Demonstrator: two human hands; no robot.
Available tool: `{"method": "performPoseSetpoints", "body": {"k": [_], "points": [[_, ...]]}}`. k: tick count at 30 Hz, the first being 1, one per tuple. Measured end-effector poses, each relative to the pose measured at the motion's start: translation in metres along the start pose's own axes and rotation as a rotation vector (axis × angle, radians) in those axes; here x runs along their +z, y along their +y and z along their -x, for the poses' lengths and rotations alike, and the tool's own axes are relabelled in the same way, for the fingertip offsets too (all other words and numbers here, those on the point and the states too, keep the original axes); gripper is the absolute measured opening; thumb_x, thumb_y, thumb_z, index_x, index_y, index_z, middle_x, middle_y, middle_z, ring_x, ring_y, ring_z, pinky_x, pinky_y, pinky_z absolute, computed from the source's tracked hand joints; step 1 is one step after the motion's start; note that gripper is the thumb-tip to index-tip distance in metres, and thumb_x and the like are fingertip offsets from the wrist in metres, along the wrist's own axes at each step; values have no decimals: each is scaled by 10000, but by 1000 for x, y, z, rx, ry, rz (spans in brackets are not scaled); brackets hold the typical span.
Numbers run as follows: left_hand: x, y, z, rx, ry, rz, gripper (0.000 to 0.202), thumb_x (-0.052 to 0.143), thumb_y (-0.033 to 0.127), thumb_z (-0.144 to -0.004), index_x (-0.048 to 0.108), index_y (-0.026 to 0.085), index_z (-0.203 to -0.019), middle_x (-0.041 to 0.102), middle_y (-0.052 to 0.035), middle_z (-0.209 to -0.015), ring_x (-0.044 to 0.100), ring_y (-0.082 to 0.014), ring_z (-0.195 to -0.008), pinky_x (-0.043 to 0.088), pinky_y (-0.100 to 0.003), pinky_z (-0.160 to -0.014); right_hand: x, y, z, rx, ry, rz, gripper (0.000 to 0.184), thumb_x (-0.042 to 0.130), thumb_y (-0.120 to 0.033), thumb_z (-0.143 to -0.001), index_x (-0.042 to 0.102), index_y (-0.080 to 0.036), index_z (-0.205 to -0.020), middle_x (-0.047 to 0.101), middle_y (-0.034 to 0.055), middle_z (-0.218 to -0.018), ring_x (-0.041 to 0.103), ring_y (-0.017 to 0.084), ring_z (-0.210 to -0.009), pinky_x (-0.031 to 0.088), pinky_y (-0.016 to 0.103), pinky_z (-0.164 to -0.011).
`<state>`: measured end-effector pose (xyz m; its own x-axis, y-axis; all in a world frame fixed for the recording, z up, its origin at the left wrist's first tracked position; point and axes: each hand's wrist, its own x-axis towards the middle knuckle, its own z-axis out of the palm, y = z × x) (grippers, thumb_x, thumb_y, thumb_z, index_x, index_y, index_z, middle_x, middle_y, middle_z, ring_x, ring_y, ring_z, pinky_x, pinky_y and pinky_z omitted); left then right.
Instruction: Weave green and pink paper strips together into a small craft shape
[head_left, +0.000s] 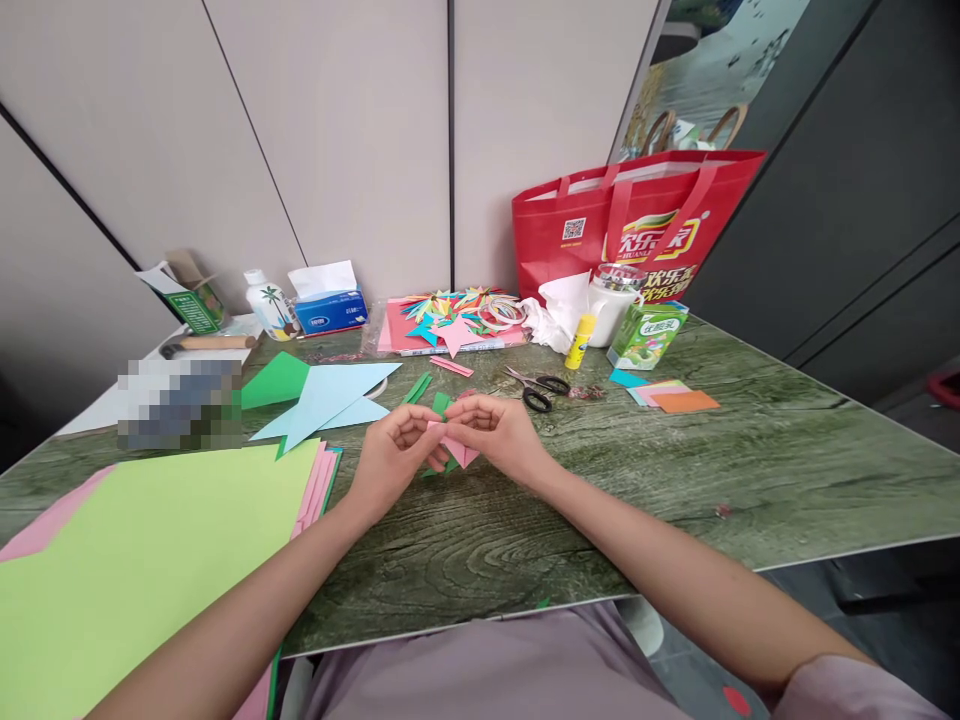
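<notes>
1. Grips a small pink paper piece [459,452] between the left hand [394,450] and the right hand [499,430], both closed on it, thumbs and forefingers pinching opposite edges
2. Holds that piece at the front middle of the table [750,470], low over a few green scraps [442,403] (hard to tell whether touching them or just above)
3. Shows creases and a pointed lower corner on the pink piece, so judged partly folded rather than finished; number of folds too small to read
4. Points to work done at the back: a heap of multicoloured paper stars [454,315] against the wall panel, one pink star lying on top, and a light blue cut sheet [330,395] with angular edges just left of the hands
5. Suggests plenty left unworked: a stack of large sheets [150,560] at the front left with light green on top and pink edges peeking out below, plus a few small coloured squares [671,397] well to the right
6. Leaves the scissors [536,388] lying flat just beyond the right hand, apart from it, and the yellow glue stick [580,342] standing upright farther back, both untouched
7. Keeps a red shopping bag [637,225] standing at the rear right, a green carton [646,335] in front of it, and a blue tissue box [330,310] at the rear left
</notes>
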<state>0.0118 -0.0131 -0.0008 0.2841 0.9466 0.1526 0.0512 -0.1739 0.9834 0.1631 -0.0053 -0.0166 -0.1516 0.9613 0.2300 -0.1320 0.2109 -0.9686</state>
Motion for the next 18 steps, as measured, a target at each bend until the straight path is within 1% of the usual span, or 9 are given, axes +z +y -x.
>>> {"method": "performPoseSetpoints", "body": {"k": [4,7,10,13,16,18], "points": [[0,0,0,-43,-20,22,167,626,296,-729,583,146,-786,641,-2,-575,612,-138,-494,525,-261,-506,0,-4,2,18,-26,56,192,671,-265,-637,634,-153,-788,603,-19,-571,509,83,-460,405,212,-450],[1,1,-1,-71,-5,35,165,634,297,-721,585,147,-768,649,-1,-580,622,-140,-497,528,-260,-518,0,-2,1,20,-21,78,188,657,-243,-643,614,-149,-800,607,-14,-593,524,88,-485,415,213,-468],[1,1,-2,-77,73,51,161,645,287,-709,584,143,-748,653,-2,-568,631,-149,-512,530,-264,-531,0,3,0,7,3,90,219,638,-246,-659,592,-155,-853,624,5,-664,559,105,-550,448,228,-514],[0,0,-3,-75,152,55,157,659,275,-695,591,138,-733,646,5,-550,628,-146,-512,527,-259,-543,1,5,-2,-9,-13,137,154,617,-255,-678,605,-154,-794,624,14,-684,559,107,-575,452,232,-544],[-2,1,-4,-75,136,105,162,663,286,-692,610,135,-720,646,9,-562,619,-135,-502,524,-255,-553,1,3,-1,-26,-39,174,110,595,-256,-696,607,-147,-704,608,8,-641,524,94,-533,427,221,-523],[-3,1,-4,-81,100,168,187,646,311,-709,627,126,-694,650,2,-588,615,-129,-512,523,-252,-560,1,2,-1,-26,-31,176,115,589,-257,-699,607,-143,-698,602,5,-630,508,91,-518,415,217,-512]]}}
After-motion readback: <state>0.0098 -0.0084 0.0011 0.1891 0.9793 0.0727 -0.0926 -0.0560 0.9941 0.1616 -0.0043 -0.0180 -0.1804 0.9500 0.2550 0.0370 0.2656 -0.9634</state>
